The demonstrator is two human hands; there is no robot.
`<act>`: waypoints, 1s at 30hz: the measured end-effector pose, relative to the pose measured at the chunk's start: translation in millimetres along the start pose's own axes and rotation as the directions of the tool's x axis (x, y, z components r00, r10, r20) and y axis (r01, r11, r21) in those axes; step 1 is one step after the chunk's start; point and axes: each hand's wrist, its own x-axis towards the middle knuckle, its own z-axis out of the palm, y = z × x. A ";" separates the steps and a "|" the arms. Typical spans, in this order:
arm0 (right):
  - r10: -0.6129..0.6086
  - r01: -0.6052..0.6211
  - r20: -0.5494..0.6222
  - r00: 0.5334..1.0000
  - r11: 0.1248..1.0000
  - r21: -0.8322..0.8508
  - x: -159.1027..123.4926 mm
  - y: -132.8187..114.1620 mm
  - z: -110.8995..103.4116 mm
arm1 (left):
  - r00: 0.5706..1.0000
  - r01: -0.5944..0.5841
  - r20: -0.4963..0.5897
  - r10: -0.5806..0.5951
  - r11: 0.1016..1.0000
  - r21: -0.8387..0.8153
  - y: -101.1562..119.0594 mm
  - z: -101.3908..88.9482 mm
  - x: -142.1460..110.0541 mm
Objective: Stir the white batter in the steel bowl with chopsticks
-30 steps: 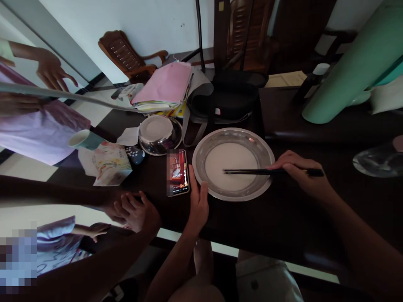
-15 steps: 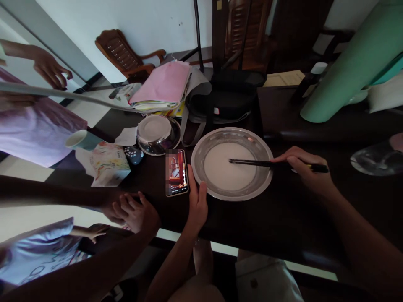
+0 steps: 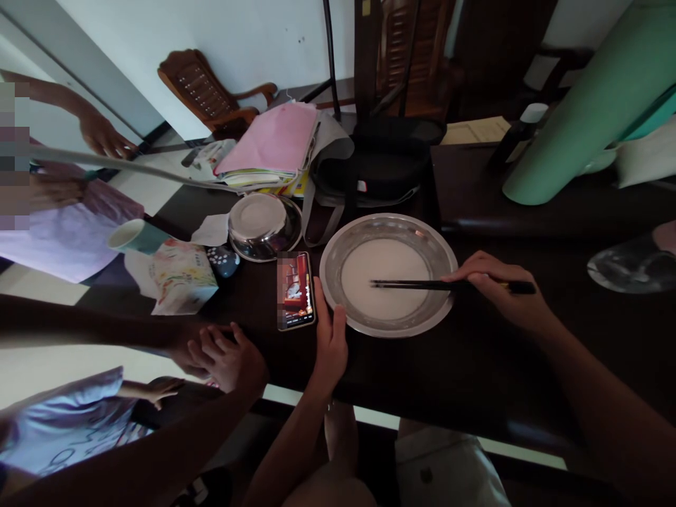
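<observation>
A wide metal basin (image 3: 389, 329) stands on the dark table, with a milky white liquid (image 3: 391, 257) covering its bottom. My left hand (image 3: 332, 339) holds the basin's lower left rim, its fingers along the outside and the thumb at the edge. Black chopsticks (image 3: 417, 284) are gripped in my right hand (image 3: 493, 282) at the basin's right side. Their tips reach into the liquid near its middle. Just left of my left hand lies a phone (image 3: 296, 292) with its screen lit.
Left of the phone are an upturned metal bowl (image 3: 258, 218), a tissue pack (image 3: 184, 274) and a cup (image 3: 136, 236). Another person's clasped hands (image 3: 227, 355) rest at the table edge. Behind stand pink folders (image 3: 269, 141), a black bag (image 3: 374, 172) and a green cylinder (image 3: 570, 120).
My right hand has moved slightly left and down with the chopsticks, whose tips shifted left through the liquid. My left hand stays at the basin. Another person's hand at upper left moved right and down.
</observation>
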 end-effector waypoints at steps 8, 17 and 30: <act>0.001 -0.001 -0.024 1.000 1.000 0.021 0.3 -1.6 -2.1 | 1.000 -0.002 -0.010 0.002 1.000 -0.013 1.0 0.7 0.0; -0.015 0.015 -0.026 1.000 1.000 -0.021 0.0 1.1 -2.9 | 1.000 0.019 0.003 -0.019 1.000 -0.024 4.2 1.0 0.0; -0.067 0.068 0.021 0.998 0.997 -0.035 0.4 0.4 -2.3 | 1.000 0.018 -0.010 -0.018 1.000 -0.012 3.5 0.8 0.2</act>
